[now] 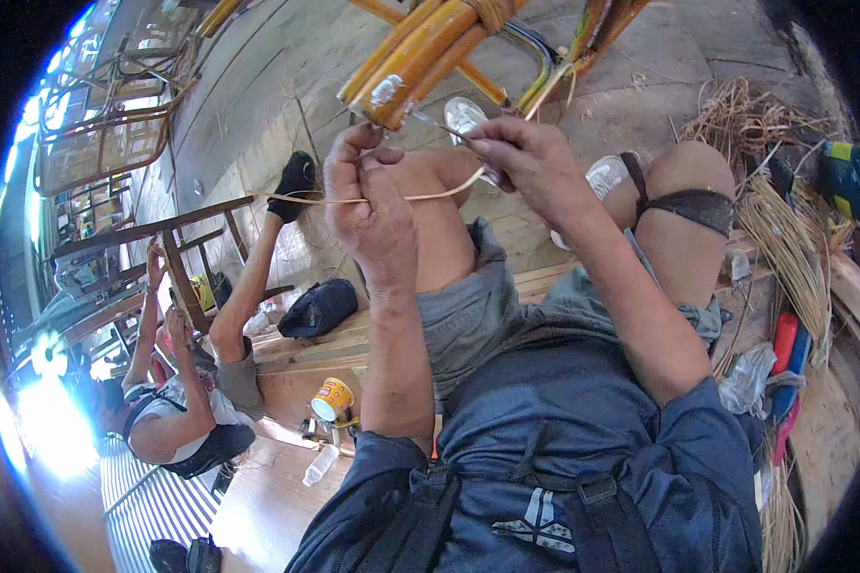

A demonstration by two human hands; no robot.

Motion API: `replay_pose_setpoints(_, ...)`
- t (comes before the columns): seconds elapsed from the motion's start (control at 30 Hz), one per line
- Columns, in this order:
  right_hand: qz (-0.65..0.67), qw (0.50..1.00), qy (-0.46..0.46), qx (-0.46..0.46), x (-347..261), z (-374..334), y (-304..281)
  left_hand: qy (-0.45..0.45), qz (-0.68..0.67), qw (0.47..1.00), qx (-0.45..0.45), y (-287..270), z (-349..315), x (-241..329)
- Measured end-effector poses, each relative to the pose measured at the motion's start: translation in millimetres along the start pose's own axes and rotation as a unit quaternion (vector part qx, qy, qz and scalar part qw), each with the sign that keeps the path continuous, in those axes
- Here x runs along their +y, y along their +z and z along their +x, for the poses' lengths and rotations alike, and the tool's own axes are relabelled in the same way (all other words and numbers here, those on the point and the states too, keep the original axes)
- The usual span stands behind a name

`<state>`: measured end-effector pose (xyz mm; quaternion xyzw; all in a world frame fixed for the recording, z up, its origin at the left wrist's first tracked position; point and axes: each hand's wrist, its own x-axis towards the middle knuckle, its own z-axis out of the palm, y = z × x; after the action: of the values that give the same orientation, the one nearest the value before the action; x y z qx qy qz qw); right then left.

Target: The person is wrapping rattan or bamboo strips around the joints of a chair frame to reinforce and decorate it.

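My left hand (pixel 373 210) is closed with a thin pale cane strip (pixel 440 196) running across its fingers, one end reaching left and the other curving up beneath my right hand (pixel 530 162). The raised fingertips of my left hand are close to the cut end of a bundle of orange-brown rattan poles (pixel 425 57), part of a furniture frame. Between thumb and fingers, my right hand pinches a slim pointed metal tool (pixel 440 124), its tip near the pole end. The exact kind of tool is too small to make out.
At the left, another person (pixel 177 420) sits by a dark wooden frame (pixel 186 248). A dark bundle (pixel 317 307), a yellow cup (pixel 333 398) and a clear bottle (pixel 322 465) lie left of me. Cane bundles (pixel 779 239) and a plastic bag (pixel 748 380) are at right.
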<state>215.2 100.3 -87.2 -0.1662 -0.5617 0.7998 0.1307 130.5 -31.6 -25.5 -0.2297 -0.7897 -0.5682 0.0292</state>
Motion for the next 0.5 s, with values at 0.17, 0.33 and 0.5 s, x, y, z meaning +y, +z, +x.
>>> replay_pose_setpoints(0.17,0.023,0.994,0.090,0.064,-23.6,-24.9,0.4,0.000,0.001,1.000,0.000,-2.7,0.7,1.9)
replay_pose_setpoints(0.33,0.017,0.998,0.030,0.050,-31.2,-12.6,13.4,0.037,0.008,0.999,-0.006,-2.2,1.4,2.8)
replay_pose_setpoints(0.5,-0.062,0.994,0.017,0.092,-32.1,-7.8,21.0,0.020,0.001,1.000,-0.007,-3.5,0.3,3.5)
